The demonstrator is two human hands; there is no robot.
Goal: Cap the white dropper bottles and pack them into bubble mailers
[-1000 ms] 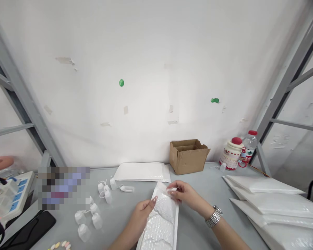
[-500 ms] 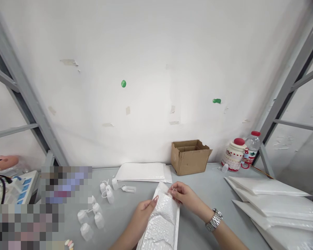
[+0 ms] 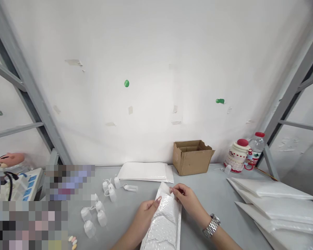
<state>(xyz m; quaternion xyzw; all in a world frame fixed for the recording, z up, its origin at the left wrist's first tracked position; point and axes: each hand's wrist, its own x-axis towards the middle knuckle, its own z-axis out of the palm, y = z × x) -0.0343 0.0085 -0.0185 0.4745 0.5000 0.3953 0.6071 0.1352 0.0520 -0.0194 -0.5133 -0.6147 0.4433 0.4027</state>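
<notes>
A white bubble mailer (image 3: 165, 222) lies lengthwise on the grey table (image 3: 208, 194) in front of me, its flap end pointing away. My left hand (image 3: 146, 215) grips the mailer's left edge, fingers curled around it. My right hand (image 3: 185, 198), with a metal watch at the wrist, pinches the mailer's far top end near the flap. Several small white plastic bottles (image 3: 97, 211) are scattered on the table left of the mailer.
A flat stack of white mailers (image 3: 146, 171) lies by the wall, an open cardboard box (image 3: 192, 157) to its right. A lidded mug (image 3: 237, 156) and a water bottle (image 3: 255, 145) stand further right. More mailers (image 3: 273, 201) pile at the right. Grey shelf posts flank the table.
My right hand has slid slightly toward the mailer's top edge and closed tighter on it. The view has shifted a little, so everything sits further right. My left hand keeps its grip.
</notes>
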